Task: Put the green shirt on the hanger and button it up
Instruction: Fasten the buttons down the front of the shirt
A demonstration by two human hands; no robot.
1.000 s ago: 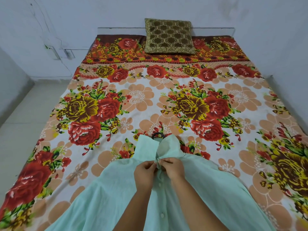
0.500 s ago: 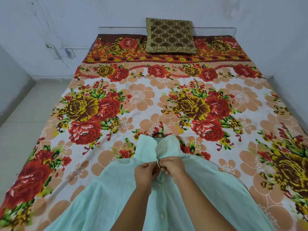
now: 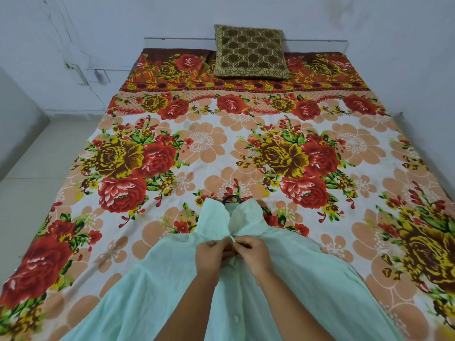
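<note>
Both hands pinch the front edges of the shirt [image 3: 157,291], just under the collar [image 3: 214,217]. Left hand [image 3: 214,254] has its fingers curled on the left edge, and right hand [image 3: 253,252] holds the other edge between thumb and fingers. The two hands touch each other at the middle line of the shirt. Whether a button sits between the fingers, I cannot tell, because the hands cover that place.

The shirt is pale green and lies flat on the sheet [image 3: 246,143], spread wide, with the collar pointing away from the person. From the collar opening comes out the black hook of the hanger [image 3: 232,197]; the rest of the hanger is hidden under the cloth. Lower on the front one white button [image 3: 236,318] is visible.

A brown cushion [image 3: 250,51] leans at the far end of the bed, against the wall [image 3: 98,33]. At the left is a pale floor [image 3: 37,193].
</note>
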